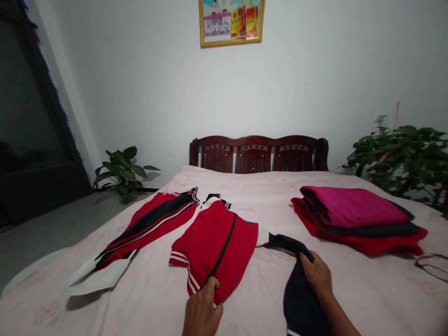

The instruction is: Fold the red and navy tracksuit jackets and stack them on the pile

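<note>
"Where is the red garment (219, 238) from where you stand?"

"On the near middle of the bed, spread over the pale pink sheet (259, 298); its collar end points to the far side, and white stripes edge its left side; a dark strip (225, 245) runs slantwise down the red cloth."

"And the hands?"

"The left hand (203, 309) is closed at the near edge, thumb and fingers pinching the red cloth by the low end of that strip; the right hand (317, 275) grips the dark sleeve (299, 287), which joins the red part by a white patch (262, 234); the sleeve bends at that grip and hangs toward the near side."

"What lies around them?"

"To the left, well apart from the hands, a long red, navy and white garment (150, 226) stretches slantwise; to the right sits a folded stack (364, 210), magenta on top, with eyeglasses (434, 267) just beside it at the near right."

"And beyond?"

"A dark wooden headboard (257, 154) at the far end; a leafy potted plant (122, 170) on the floor at the left; a gold-framed picture (231, 23) on the wall."
</note>
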Demonstrator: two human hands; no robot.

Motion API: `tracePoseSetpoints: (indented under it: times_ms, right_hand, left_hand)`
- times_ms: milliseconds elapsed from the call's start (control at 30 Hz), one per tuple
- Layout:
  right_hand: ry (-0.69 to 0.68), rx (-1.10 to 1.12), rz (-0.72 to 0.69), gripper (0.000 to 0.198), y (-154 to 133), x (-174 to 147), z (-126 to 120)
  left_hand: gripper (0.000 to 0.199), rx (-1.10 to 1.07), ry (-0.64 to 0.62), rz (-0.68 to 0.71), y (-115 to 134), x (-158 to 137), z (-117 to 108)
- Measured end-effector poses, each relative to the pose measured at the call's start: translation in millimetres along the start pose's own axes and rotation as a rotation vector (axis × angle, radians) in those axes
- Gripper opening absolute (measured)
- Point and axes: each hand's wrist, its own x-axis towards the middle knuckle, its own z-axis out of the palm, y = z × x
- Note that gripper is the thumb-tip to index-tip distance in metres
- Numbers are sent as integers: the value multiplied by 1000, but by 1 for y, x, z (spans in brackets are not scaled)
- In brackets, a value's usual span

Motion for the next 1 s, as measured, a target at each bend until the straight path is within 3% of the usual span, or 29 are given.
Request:
tracePoseSetpoints:
  times_ms: [333,533,667,867,1000]
  right_hand:
    - [33,49,-7,55,1,-2,-1]
    - [37,33,-7,56,3,0,0]
    - [39,35,-5,57,3,-1,0]
    - [69,98,-5,56,3,-2,-1]
    - [77,138,2,57,4,-2,-2]
  left_hand:
    - [38,-10,-61,-67,3,3,-7]
    - [29,-152,35,-84,-7,4,5]
    - [22,-285,251,-71,-19,2,11]
    - [15,-332,690,-41,-42,5,-6]
    - [19,-508,744,-26,-45,6,-11]
